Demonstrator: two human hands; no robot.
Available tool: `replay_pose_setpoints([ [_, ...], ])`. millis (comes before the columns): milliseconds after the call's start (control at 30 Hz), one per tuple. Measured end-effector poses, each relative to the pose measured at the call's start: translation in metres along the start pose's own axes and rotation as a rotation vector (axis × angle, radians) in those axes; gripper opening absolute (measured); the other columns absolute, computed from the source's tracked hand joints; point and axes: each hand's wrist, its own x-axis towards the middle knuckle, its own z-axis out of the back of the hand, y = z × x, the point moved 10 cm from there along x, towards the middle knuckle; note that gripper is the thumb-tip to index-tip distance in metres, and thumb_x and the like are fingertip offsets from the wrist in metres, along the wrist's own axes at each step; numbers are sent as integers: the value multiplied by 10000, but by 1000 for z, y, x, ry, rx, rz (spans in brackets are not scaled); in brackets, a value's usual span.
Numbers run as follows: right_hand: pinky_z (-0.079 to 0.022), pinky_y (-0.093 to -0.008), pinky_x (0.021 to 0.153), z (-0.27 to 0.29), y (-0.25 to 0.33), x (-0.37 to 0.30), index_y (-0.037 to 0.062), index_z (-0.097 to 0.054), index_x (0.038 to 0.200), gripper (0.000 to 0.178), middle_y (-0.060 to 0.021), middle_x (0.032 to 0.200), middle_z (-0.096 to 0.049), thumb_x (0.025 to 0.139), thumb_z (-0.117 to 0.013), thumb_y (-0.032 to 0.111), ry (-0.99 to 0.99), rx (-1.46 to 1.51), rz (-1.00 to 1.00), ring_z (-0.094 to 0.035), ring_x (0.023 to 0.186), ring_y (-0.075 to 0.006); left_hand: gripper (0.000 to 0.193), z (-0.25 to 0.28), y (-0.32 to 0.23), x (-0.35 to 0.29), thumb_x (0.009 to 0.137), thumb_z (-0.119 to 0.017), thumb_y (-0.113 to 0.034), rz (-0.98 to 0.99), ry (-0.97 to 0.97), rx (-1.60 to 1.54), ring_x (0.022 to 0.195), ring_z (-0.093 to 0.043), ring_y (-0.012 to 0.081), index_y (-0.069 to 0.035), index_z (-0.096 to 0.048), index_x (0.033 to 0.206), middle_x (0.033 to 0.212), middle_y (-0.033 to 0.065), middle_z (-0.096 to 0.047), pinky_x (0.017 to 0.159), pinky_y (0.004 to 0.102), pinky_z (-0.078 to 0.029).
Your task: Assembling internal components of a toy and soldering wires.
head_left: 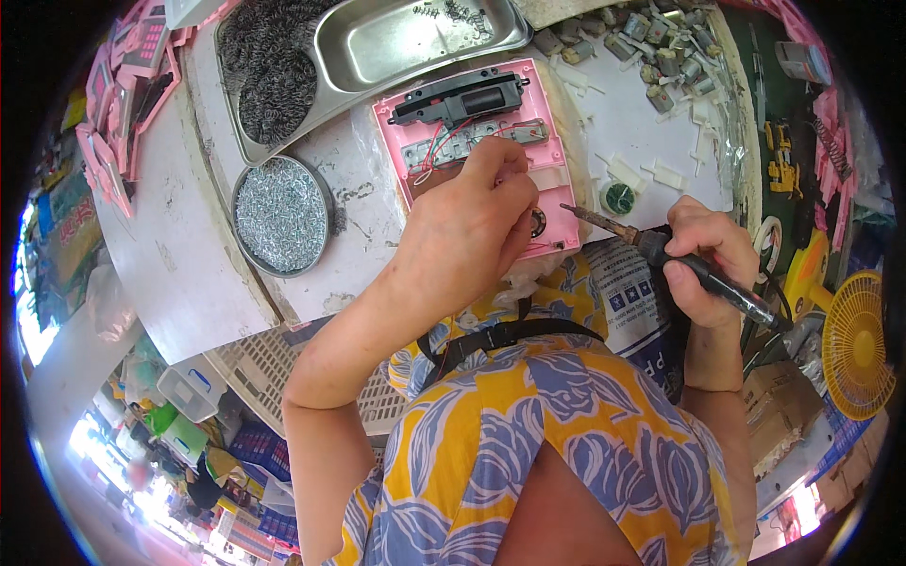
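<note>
A shallow pink plastic housing [559,193] lies in front of me on the table. Along its far side sits a black plastic part [472,102], and nearer is a grey strip assembly [472,141] with thin red wires. My left hand [472,212] is over the housing with its fingers pinched together; what they hold is hidden. A round black part [538,223] shows beside those fingers. My right hand [713,250] grips a soldering iron [651,247] by its black handle. The iron's tip points left, just above the housing's right edge, near the left fingers.
A steel tray [406,42] with dark springs [274,80] stands at the back left. Nearer is a round tin of small screws [280,212]. Small motors [661,61], white plastic pieces [665,175] and a green round item [618,197] lie right. A yellow fan [857,344] stands far right.
</note>
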Motion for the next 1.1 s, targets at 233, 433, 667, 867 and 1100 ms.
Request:
replay_pose_setpoints([
  [233,-296,-265,527,-3,0,2,18,-641,904,189,-36,715,-533,759,-753,64,24,0,10,-426,595,-120,189,2,1,0,785,-747,5,4,38,-30,873,-662,258,-59,-688,952,1137,129,-587,734,375,-565],
  [433,-304,-270,524,-3,2,3,17,-645,898,196,-43,710,-553,742,-756,59,43,-34,26,-437,590,-130,208,3,-5,7,762,-773,-6,-41,92,6,861,-682,278,-73,-695,943,1141,123,-602,715,387,-578],
  [667,-319,-281,522,-10,3,7,24,-652,866,179,-39,687,-569,736,-763,79,87,-58,18,-456,580,-147,176,1,-12,13,756,-757,6,-49,138,123,837,-691,308,-49,-654,888,1131,122,-611,679,401,-578],
  [867,-340,-325,570,-16,2,7,31,-610,877,185,-18,641,-461,766,-734,112,149,-109,-20,-406,580,-179,135,-4,-17,19,768,-721,9,-32,202,203,815,-678,327,-39,-628,855,1081,99,-606,638,419,-553],
  [1100,-332,-322,558,-16,3,7,29,-609,874,183,-15,633,-456,778,-735,121,139,-96,1,-401,578,-177,136,0,-14,18,772,-725,3,-73,176,130,810,-677,316,-59,-651,868,1070,86,-603,637,418,-548],
])
